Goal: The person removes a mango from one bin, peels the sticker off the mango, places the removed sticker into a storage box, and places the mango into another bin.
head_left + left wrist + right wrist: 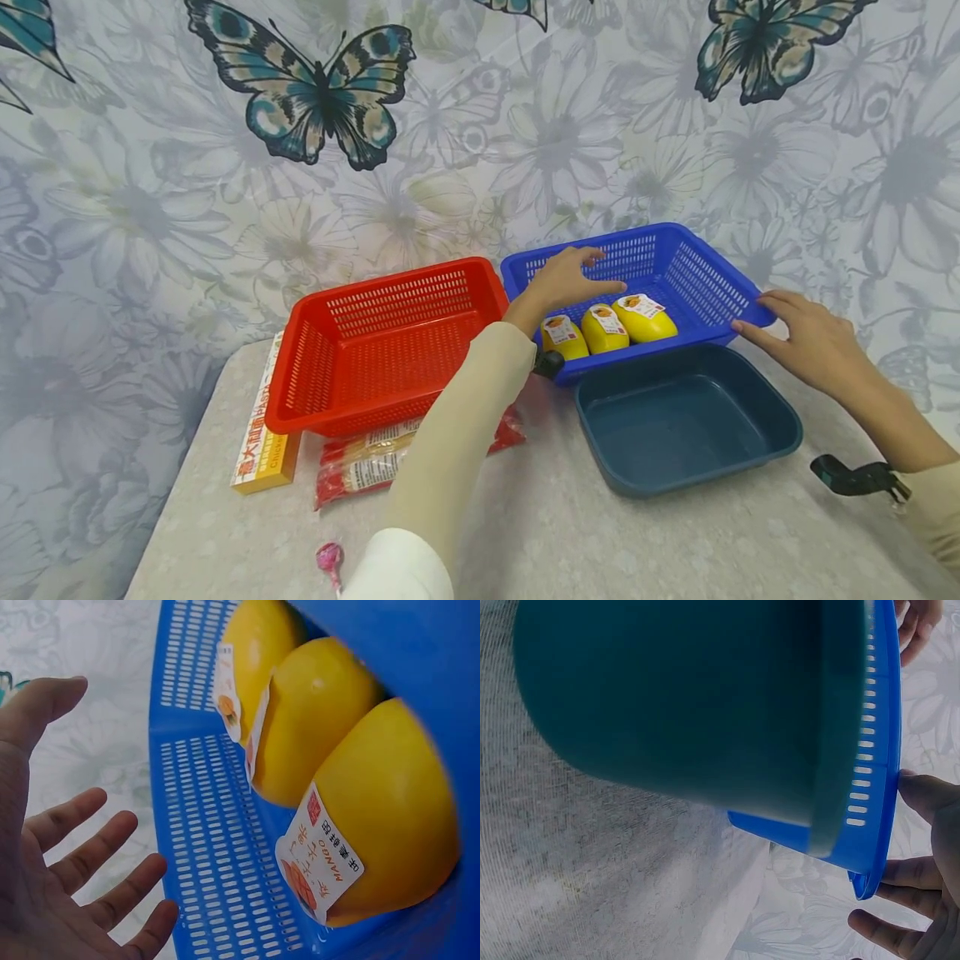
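Observation:
In the head view three yellow mangoes (605, 330) with white labels lie in a row along the near side of the blue basket (701, 283). My left hand (566, 279) hovers over the basket's left part, fingers spread and holding nothing; the left wrist view shows the hand (90, 862) apart from the labelled mangoes (382, 817). At the basket's right corner, my right hand (813, 342) touches the rim with thumb and fingers fairly straight. In the right wrist view the thumb (926, 791) meets the blue rim, and some fingertips are hidden behind the corner.
A dark teal basin (686, 433) stands in front of the blue basket. To the left is a red basket (397, 358), with red-and-clear packets (367, 467) under its front and a pasta box (266, 454) beside it. A pink lollipop (328, 557) lies near the front edge.

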Action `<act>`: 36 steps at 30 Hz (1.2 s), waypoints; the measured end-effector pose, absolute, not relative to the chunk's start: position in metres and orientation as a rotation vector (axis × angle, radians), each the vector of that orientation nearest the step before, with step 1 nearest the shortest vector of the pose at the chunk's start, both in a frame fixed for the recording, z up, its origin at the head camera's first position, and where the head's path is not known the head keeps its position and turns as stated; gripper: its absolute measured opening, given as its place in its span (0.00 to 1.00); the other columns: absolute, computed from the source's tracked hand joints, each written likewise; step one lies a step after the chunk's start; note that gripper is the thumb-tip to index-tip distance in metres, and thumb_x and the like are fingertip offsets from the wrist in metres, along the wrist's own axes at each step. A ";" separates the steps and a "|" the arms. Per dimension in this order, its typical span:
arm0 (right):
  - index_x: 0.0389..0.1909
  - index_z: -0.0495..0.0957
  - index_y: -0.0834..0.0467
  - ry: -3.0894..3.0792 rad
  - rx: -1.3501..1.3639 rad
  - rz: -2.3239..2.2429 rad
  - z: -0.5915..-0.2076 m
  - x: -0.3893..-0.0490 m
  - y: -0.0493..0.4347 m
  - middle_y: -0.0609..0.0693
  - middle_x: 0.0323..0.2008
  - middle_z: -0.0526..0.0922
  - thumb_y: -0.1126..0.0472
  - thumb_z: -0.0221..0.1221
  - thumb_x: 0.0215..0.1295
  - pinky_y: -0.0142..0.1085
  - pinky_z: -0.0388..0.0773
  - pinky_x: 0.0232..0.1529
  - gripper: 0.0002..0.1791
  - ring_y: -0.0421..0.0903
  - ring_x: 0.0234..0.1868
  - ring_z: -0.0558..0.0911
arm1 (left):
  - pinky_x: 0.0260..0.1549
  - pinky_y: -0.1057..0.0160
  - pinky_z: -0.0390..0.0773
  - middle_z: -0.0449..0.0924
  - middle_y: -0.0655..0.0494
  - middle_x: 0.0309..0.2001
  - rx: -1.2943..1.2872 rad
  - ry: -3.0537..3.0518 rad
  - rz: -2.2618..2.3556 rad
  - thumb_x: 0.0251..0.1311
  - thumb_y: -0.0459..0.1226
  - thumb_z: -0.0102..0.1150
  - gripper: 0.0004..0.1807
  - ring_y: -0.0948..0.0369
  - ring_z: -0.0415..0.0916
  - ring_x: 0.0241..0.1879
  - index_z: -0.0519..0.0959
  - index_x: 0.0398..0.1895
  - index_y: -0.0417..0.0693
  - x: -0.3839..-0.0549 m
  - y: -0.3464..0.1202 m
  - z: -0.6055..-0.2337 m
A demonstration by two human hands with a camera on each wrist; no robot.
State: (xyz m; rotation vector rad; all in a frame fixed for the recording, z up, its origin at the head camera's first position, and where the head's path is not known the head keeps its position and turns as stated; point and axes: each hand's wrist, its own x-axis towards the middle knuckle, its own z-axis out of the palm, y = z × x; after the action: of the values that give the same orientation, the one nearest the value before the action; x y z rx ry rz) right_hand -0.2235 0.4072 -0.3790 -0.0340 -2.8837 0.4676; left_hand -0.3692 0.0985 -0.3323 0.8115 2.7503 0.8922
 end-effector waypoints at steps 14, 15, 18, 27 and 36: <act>0.64 0.67 0.72 -2.855 -0.029 0.454 -0.382 -0.223 0.409 0.76 0.64 0.65 0.39 0.55 0.71 0.77 0.56 0.51 0.40 0.79 0.60 0.63 | 0.70 0.36 0.50 0.65 0.61 0.71 0.841 2.733 0.673 0.54 0.68 0.60 0.45 0.56 0.58 0.72 0.65 0.74 0.66 -0.380 0.129 -0.340; 0.64 0.67 0.72 -2.851 -0.026 0.443 -0.382 -0.223 0.410 0.76 0.64 0.65 0.39 0.55 0.71 0.77 0.57 0.50 0.40 0.79 0.60 0.63 | 0.70 0.36 0.48 0.64 0.61 0.72 0.834 2.724 0.661 0.54 0.68 0.60 0.45 0.56 0.57 0.72 0.64 0.75 0.66 -0.380 0.134 -0.339; 0.65 0.67 0.71 -2.855 -0.028 0.416 -0.383 -0.223 0.410 0.75 0.64 0.65 0.38 0.54 0.72 0.76 0.58 0.49 0.40 0.79 0.60 0.63 | 0.70 0.35 0.43 0.61 0.62 0.74 0.812 2.717 0.597 0.53 0.69 0.59 0.47 0.54 0.55 0.74 0.63 0.76 0.66 -0.378 0.143 -0.338; 0.66 0.67 0.70 -2.856 -0.041 0.425 -0.383 -0.225 0.409 0.75 0.65 0.65 0.37 0.54 0.71 0.75 0.57 0.49 0.41 0.79 0.61 0.63 | 0.72 0.38 0.41 0.55 0.62 0.77 0.868 2.796 0.271 0.52 0.70 0.59 0.49 0.52 0.48 0.76 0.58 0.77 0.70 -0.382 0.157 -0.337; 0.64 0.68 0.70 -2.830 -0.037 0.439 -0.384 -0.224 0.407 0.75 0.64 0.66 0.38 0.55 0.71 0.73 0.57 0.48 0.40 0.78 0.60 0.64 | 0.73 0.40 0.36 0.55 0.65 0.76 0.976 2.775 0.133 0.52 0.61 0.69 0.46 0.55 0.46 0.76 0.62 0.75 0.73 -0.392 0.158 -0.342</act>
State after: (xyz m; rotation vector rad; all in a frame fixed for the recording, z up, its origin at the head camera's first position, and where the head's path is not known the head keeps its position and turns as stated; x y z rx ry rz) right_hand -0.2244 0.4065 -0.3841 -0.0373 -2.8302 0.4386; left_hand -0.3920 0.1577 -0.3419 0.9762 2.7748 0.1334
